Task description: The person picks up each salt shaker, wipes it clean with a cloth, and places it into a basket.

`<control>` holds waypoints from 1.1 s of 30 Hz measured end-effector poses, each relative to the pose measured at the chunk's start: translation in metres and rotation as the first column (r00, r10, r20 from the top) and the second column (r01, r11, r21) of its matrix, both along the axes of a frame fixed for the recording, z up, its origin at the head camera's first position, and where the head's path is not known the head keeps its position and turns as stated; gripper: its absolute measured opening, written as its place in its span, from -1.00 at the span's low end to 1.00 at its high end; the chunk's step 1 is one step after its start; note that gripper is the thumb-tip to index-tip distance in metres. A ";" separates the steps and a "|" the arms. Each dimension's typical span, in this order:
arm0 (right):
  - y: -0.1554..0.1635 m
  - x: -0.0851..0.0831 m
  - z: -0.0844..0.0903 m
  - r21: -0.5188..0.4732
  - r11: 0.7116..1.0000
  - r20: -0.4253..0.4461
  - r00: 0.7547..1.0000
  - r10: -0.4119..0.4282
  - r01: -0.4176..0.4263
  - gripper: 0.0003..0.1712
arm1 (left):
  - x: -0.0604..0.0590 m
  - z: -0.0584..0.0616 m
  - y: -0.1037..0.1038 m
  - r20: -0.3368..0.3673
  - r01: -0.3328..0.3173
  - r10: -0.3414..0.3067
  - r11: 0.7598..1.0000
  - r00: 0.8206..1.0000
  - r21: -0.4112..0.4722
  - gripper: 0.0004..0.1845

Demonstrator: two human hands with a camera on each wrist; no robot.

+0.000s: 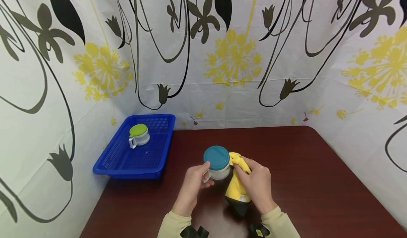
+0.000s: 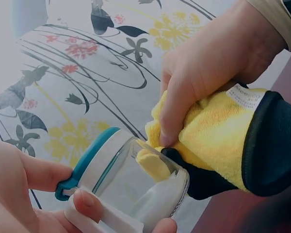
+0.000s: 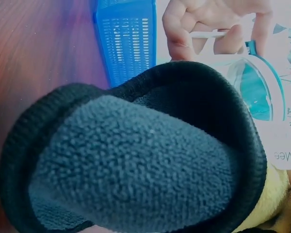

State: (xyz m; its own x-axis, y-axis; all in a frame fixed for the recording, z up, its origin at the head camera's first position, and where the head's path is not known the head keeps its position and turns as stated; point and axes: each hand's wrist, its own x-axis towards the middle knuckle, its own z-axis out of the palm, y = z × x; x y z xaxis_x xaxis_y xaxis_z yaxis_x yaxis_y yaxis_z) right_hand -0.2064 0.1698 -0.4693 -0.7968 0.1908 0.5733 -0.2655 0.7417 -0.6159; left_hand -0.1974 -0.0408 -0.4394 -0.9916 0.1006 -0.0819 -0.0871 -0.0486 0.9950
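My left hand point(image 1: 194, 182) grips the white handle of a clear glass jar point(image 1: 220, 174) with a teal lid point(image 1: 217, 157). In the left wrist view the jar point(image 2: 140, 179) is tilted, and something whitish shows inside near its base. A yellow and dark grey cleaning cloth point(image 1: 236, 188) is bunched in my right hand point(image 1: 257, 182), pinched between thumb and fingers. The cloth touches or nearly touches the jar's right side. Its dark side point(image 3: 136, 165) hangs down and fills much of the right wrist view.
A blue perforated basket point(image 1: 162, 149) stands at the table's back left corner. Inside it sits a similar jar with a green lid point(image 1: 138, 130) and white handle. Floral sheeting point(image 1: 203, 103) surrounds the dark red-brown table point(image 1: 305, 181).
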 end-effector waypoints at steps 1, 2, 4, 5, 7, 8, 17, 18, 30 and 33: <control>0.000 0.000 0.000 0.000 1.000 0.006 1.000 0.004 -0.004 -0.52 | 0.000 -0.001 0.000 -0.005 0.001 -0.001 1.000 1.000 -0.012 -0.45; 0.000 0.000 -0.001 0.000 1.000 0.015 1.000 0.006 -0.006 -0.52 | -0.001 -0.001 -0.001 -0.007 0.003 -0.003 1.000 1.000 -0.022 -0.45; -0.001 0.000 -0.002 -0.004 1.000 0.030 0.999 0.013 -0.013 -0.52 | -0.001 -0.002 -0.002 -0.011 0.008 -0.009 0.999 1.000 -0.047 -0.46; -0.001 0.001 -0.003 -0.004 1.000 0.037 0.999 0.017 -0.016 -0.52 | -0.001 -0.002 -0.003 -0.014 0.012 -0.013 0.998 1.000 -0.058 -0.46; -0.001 0.001 -0.004 -0.003 1.000 0.046 0.999 0.024 -0.024 -0.53 | -0.001 -0.002 -0.005 -0.021 0.019 -0.021 0.997 1.000 -0.076 -0.46; -0.001 0.002 -0.005 -0.003 1.000 0.048 0.998 0.028 -0.028 -0.53 | -0.001 -0.002 -0.006 -0.019 0.022 -0.024 0.997 1.000 -0.080 -0.47; 0.003 0.003 -0.003 -0.006 0.998 0.060 0.996 0.061 -0.060 -0.56 | -0.004 -0.006 -0.010 0.012 0.068 -0.067 0.992 0.998 -0.110 -0.48; 0.004 0.003 -0.001 -0.019 0.998 0.061 0.996 0.067 -0.066 -0.56 | -0.005 -0.007 -0.010 0.020 0.074 -0.072 0.991 0.997 -0.114 -0.48; 0.010 0.004 0.021 -0.076 0.987 0.042 0.988 0.149 -0.145 -0.57 | -0.006 -0.009 -0.008 0.063 0.084 -0.079 0.994 0.995 -0.076 -0.65; 0.010 0.004 0.021 -0.067 0.988 0.054 0.988 0.146 -0.142 -0.56 | -0.006 -0.009 -0.007 0.073 0.078 -0.072 0.994 0.995 -0.078 -0.66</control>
State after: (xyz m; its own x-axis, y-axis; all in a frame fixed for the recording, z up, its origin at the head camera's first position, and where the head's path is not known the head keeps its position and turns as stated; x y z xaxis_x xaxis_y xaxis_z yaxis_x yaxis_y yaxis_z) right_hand -0.2028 0.1798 -0.4482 -0.8506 0.1056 0.5152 -0.3287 0.6579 -0.6776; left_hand -0.2030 -0.0478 -0.4484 -0.9730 0.1646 -0.1620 -0.1574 0.0405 0.9867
